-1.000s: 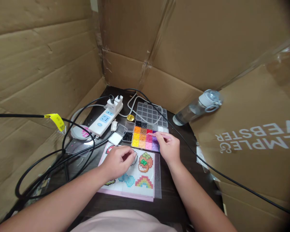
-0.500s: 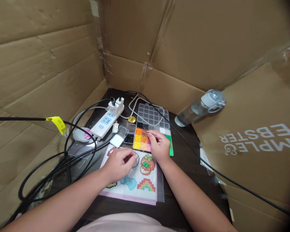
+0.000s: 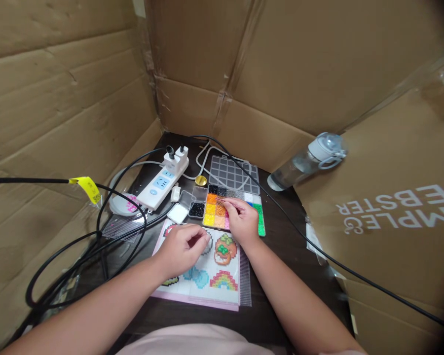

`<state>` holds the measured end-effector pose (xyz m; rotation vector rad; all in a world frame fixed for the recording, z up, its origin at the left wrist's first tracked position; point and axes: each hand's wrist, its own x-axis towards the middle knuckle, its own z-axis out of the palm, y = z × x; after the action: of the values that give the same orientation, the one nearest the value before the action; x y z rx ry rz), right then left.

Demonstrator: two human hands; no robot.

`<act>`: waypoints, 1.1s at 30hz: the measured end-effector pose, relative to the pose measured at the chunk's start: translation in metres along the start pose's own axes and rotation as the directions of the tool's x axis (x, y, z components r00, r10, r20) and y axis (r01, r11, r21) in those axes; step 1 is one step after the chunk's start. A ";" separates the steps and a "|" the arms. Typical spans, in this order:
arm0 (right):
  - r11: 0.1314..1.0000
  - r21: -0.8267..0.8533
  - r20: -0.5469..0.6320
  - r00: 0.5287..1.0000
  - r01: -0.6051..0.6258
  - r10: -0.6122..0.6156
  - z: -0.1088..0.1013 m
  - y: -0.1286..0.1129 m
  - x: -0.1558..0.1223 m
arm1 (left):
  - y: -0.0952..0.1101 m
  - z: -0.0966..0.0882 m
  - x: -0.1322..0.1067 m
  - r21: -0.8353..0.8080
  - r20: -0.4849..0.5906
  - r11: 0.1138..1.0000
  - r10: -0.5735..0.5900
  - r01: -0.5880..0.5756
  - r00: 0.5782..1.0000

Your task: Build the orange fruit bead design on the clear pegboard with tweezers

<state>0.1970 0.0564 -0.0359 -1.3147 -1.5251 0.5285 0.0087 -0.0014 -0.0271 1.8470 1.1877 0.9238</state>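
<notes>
My right hand (image 3: 244, 222) is closed in a pinch on thin, pinkish tweezers (image 3: 222, 199). Their tips reach over the orange cells of a divided bead box (image 3: 209, 209), which holds beads in yellow, orange, black, green and other colours. My left hand (image 3: 183, 249) rests on a pattern sheet (image 3: 214, 297), fingers curled and thumb against the index finger; whatever they may hold is too small to make out. Pixel pictures on the sheet include a rainbow (image 3: 224, 280) and an orange figure (image 3: 225, 250) with bright green beads on it. A clear pegboard (image 3: 245, 281) sticks out beneath the sheet.
Behind the bead box lies its clear gridded lid (image 3: 235, 175). Left of it are a small case of black beads (image 3: 197, 210), a white square (image 3: 178, 213) and a power strip (image 3: 159, 187). Black cables (image 3: 99, 234) loop at left; a water bottle (image 3: 303, 162) leans right. Cardboard walls (image 3: 281, 64) surround the table.
The tweezers in my right hand have shifted very slightly over the orange cells. My left hand stays on the sheet. The whole view has tilted a little.
</notes>
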 end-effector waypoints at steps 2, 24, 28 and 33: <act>1.000 0.013 0.001 1.000 -0.002 0.002 0.000 -0.001 0.000 | 0.000 0.000 0.000 -0.002 -0.001 1.000 0.001 -0.001 1.000; 0.975 0.131 -0.067 0.979 -0.182 0.192 -0.021 -0.028 -0.003 | -0.001 0.000 -0.001 0.014 -0.017 1.000 -0.001 0.001 1.000; 0.959 0.136 -0.012 0.967 -0.250 0.254 -0.043 -0.036 -0.024 | -0.002 0.001 -0.001 0.014 -0.021 1.000 -0.007 0.007 1.000; 0.958 0.061 0.031 0.959 -0.282 0.280 -0.070 -0.040 -0.064 | -0.003 0.001 -0.003 0.009 -0.008 1.000 -0.013 0.013 1.000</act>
<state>0.2328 -0.0332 -0.0006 -1.4888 -1.3336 0.7684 0.0075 -0.0031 -0.0309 1.8426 1.2096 0.9204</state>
